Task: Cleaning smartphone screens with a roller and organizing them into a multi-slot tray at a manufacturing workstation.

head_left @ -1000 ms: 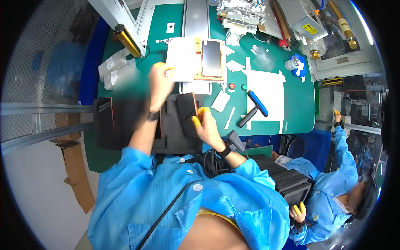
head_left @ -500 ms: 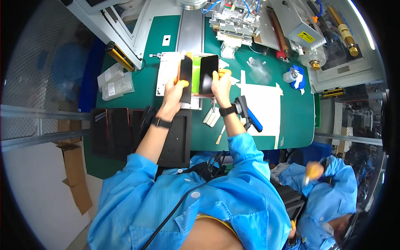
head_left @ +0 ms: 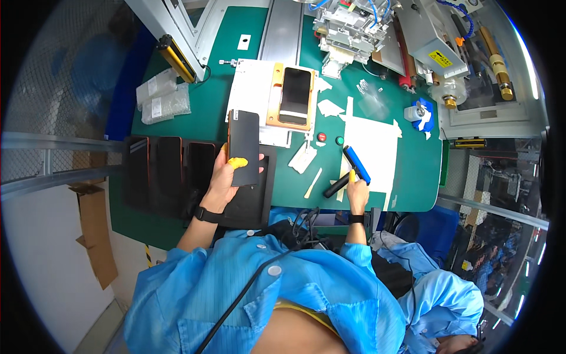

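1. Left hand (head_left: 227, 171) grips a dark phone panel (head_left: 244, 148), held upright-ish over the near-left part of the green surface (head_left: 194, 121). Fingers wrap its lower edge; yellow finger cots (head_left: 237, 162) show on the fingertips.
2. Right hand (head_left: 356, 192) is closed around the black handle of a blue roller (head_left: 355, 165) at the near edge of the surface, right of centre. Roller head lies on the white sheet (head_left: 377, 147).
3. Black tray (head_left: 177, 177) sits at the near-left corner, partly overhanging the edge. Its slots hold dark panels standing side by side; three are visible left of the held panel. The slot under the left hand: contents hidden, cannot tell.
4. Orange fixture frame (head_left: 293, 97) lies on white paper toward the far middle of the surface, with a dark phone (head_left: 295, 94) seated inside it, screen up.
5. Clear bags (head_left: 160, 100) lie at the far-left edge; contents too blurred to tell.
6. Red button (head_left: 321, 137) and green button (head_left: 339, 140) sit just beside each other, between the fixture and the roller.
7. Blue dispenser (head_left: 420, 113) stands at the right edge of the surface.
8. Machine assembly (head_left: 351, 26) occupies the far edge, behind the fixture.
9. A second person in a blue coat (head_left: 439, 304) is at lower right, well apart from both hands.
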Demonstrator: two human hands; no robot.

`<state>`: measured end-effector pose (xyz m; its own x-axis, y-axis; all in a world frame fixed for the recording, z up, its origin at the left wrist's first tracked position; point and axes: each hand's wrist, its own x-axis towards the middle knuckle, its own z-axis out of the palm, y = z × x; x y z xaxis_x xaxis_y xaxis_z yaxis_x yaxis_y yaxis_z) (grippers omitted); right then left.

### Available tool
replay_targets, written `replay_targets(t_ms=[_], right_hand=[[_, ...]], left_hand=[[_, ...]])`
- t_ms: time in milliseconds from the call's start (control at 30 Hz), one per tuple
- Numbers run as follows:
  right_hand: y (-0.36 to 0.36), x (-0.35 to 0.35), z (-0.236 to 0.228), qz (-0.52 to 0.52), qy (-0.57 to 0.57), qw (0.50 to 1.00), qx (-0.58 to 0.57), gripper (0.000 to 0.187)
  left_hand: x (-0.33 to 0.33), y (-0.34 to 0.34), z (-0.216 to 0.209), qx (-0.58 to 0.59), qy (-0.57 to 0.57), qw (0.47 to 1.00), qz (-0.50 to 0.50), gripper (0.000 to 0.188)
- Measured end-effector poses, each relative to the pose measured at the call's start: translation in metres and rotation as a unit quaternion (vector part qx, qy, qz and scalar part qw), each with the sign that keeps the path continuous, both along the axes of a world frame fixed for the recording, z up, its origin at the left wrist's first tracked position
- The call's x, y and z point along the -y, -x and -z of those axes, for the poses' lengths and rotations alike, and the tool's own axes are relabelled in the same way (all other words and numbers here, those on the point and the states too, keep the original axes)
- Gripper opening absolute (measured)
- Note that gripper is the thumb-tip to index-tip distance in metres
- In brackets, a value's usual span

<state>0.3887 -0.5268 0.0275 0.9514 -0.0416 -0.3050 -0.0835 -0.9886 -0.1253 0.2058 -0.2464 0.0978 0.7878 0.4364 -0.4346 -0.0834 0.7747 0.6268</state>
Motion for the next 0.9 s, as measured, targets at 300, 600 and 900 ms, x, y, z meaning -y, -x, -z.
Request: replay_targets(t_ms=[300, 600, 900], right_hand=[[-0.051, -0.031, 0.041, 0.272, -0.541, 0.794, -0.047, 0.021], [-0.114, -0.241, -0.050, -0.085, -0.470, 0.876, -0.060, 0.043], [0.029, -0.132, -0.056, -0.224, -0.262, 0.938, 0.039, 0.028]], left_hand=[[0.002, 0.012, -0.002, -0.012, -0.002, 1.000, -0.004, 0.048], [0.012, 0.020, -0.016, -0.006, 0.000, 1.000, -0.018, 0.037], [0.006, 0.026, -0.009, -0.009, 0.019, 0.999, -0.041, 0.034]])
